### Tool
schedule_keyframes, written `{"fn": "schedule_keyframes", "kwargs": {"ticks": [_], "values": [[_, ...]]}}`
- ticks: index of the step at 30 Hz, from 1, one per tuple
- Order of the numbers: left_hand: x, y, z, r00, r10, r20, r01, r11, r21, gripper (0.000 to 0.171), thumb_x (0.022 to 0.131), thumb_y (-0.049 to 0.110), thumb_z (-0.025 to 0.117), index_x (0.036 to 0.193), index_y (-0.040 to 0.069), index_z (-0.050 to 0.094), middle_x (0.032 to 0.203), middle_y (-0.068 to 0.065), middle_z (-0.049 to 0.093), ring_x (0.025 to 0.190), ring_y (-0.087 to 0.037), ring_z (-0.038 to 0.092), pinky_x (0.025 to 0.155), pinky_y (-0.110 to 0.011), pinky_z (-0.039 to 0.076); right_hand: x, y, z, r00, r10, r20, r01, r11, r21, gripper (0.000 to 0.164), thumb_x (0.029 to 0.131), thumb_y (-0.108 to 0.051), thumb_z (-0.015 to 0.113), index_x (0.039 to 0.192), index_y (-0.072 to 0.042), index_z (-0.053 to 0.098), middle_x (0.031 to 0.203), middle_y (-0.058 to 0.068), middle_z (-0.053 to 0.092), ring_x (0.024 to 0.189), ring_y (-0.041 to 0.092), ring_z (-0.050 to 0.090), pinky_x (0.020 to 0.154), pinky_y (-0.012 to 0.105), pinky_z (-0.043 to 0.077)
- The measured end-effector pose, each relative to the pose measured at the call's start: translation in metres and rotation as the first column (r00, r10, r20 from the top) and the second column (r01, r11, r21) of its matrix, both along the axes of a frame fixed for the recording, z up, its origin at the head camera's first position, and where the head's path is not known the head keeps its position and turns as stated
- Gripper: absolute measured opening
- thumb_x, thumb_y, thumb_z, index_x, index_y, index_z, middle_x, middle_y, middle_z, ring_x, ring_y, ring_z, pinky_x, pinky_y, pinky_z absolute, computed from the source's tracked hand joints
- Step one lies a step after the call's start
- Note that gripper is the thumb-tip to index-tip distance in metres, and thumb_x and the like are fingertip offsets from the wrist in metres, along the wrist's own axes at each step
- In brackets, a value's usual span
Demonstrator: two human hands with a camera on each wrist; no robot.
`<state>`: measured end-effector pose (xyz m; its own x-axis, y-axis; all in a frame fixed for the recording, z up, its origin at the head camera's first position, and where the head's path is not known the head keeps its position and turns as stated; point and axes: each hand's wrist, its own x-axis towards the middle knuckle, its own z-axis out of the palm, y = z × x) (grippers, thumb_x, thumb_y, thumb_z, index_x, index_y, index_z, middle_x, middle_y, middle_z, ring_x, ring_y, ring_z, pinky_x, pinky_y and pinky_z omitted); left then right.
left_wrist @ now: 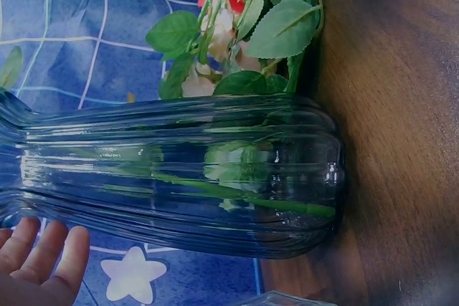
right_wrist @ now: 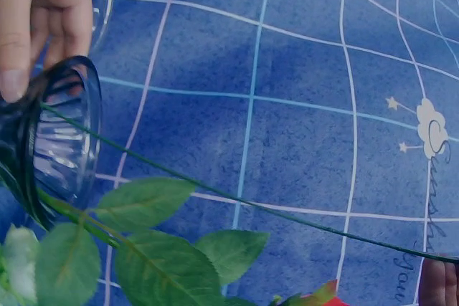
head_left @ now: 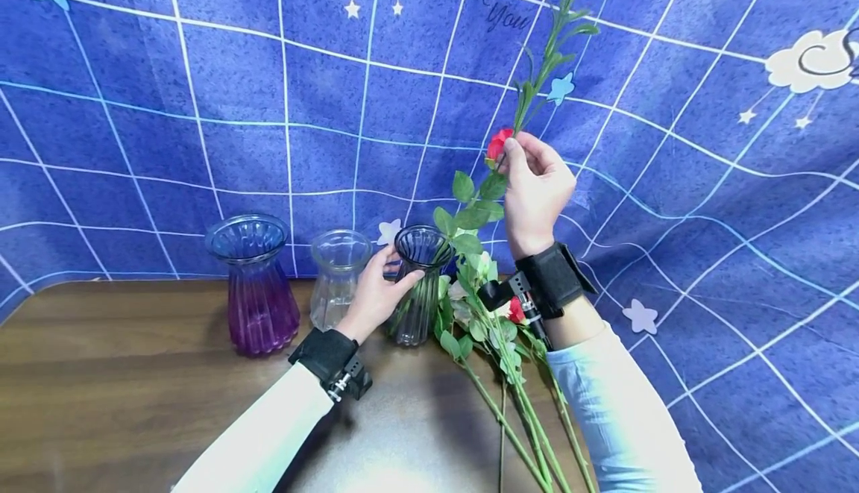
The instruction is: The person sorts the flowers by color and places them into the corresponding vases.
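Inside vase (left_wrist: pixel 179 155), left-wrist view only; stem-end (left_wrist: pixel 315 209)

L hand (right_wrist: pixel 54 19), upper L, w/ thumb against the outer side of a dark-tinted ribbed glass vase (right_wrist: pixel 64 145), flared mouth facing R. A thin dark-green stem (right_wrist: pixel 244 200) runs obliquely from vase mouth to lower R edge, where part of R hand (right_wrist: pixel 439 284) shows; stem-tip depth unclear. Lower L: broad green serrated leaves (right_wrist: pixel 168 270) at vase rim, nr a whitish bud (right_wrist: pixel 21 256). Btm edge: red petals (right_wrist: pixel 336 300), partly cut off. Bkgd: blue cloth (right_wrist: pixel 301 148) w/ pale grid lines & white cloud motif (right_wrist: pixel 430 130), far R.
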<state>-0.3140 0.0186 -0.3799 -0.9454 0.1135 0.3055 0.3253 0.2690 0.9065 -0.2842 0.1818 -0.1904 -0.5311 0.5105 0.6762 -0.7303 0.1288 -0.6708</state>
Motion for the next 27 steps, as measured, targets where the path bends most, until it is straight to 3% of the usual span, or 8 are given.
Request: {"fn": "schedule_keyframes", "kwargs": {"ticks": [5, 12, 21, 27], "values": [[0.0, 0.001, 0.0, 1.0, 0.009, -0.007, -0.009, 1.0, 0.006, 0.07, 0.085, 0.034, 0.068, 0.141, 0.005, 0.036, 0.134, -0.015, 0.049, 0.119, -0.03, 0.051, 0.094, -0.044, 0.048, -0.006, -0.006, 0.003, 0.999, -0.005, -0.036, 0.004, 1.0, -0.006, 0.011, 0.083, 0.003, 0.064, 0.091, 0.011, 0.066, 0.063, -0.008, 0.062, 0.052, 0.005, 0.055, 0.054, 0.018, 0.047], [-0.001, 0.002, 0.003, 0.999, 0.014, -0.034, -0.013, 1.0, 0.021, 0.066, 0.084, 0.03, 0.07, 0.136, 0.004, 0.042, 0.131, -0.016, 0.051, 0.116, -0.031, 0.053, 0.091, -0.043, 0.05, -0.011, -0.012, -0.004, 0.998, -0.024, -0.056, 0.026, 0.999, 0.024, 0.011, 0.084, 0.001, 0.064, 0.091, 0.01, 0.066, 0.071, 0.008, 0.066, 0.057, 0.007, 0.058, 0.058, 0.017, 0.048], [-0.001, 0.002, 0.003, 0.999, 0.018, -0.027, -0.017, 1.0, 0.021, 0.064, 0.083, 0.031, 0.071, 0.135, 0.004, 0.043, 0.13, -0.016, 0.052, 0.115, -0.03, 0.053, 0.091, -0.043, 0.049, -0.016, -0.017, -0.016, 0.999, -0.038, -0.033, 0.038, 0.999, 0.024, 0.012, 0.084, 0.001, 0.064, 0.091, 0.01, 0.066, 0.071, -0.001, 0.064, 0.059, 0.003, 0.057, 0.06, 0.017, 0.049], [-0.001, 0.001, 0.002, 1.0, 0.014, -0.019, -0.013, 1.0, 0.01, 0.064, 0.084, 0.031, 0.07, 0.135, 0.005, 0.043, 0.13, -0.016, 0.051, 0.117, -0.031, 0.052, 0.092, -0.044, 0.049, -0.018, -0.018, -0.024, 0.999, -0.054, -0.001, 0.054, 0.998, 0.045, 0.013, 0.084, 0.0, 0.065, 0.092, 0.01, 0.067, 0.075, 0.016, 0.066, 0.058, 0.003, 0.057, 0.06, 0.016, 0.048]]}}
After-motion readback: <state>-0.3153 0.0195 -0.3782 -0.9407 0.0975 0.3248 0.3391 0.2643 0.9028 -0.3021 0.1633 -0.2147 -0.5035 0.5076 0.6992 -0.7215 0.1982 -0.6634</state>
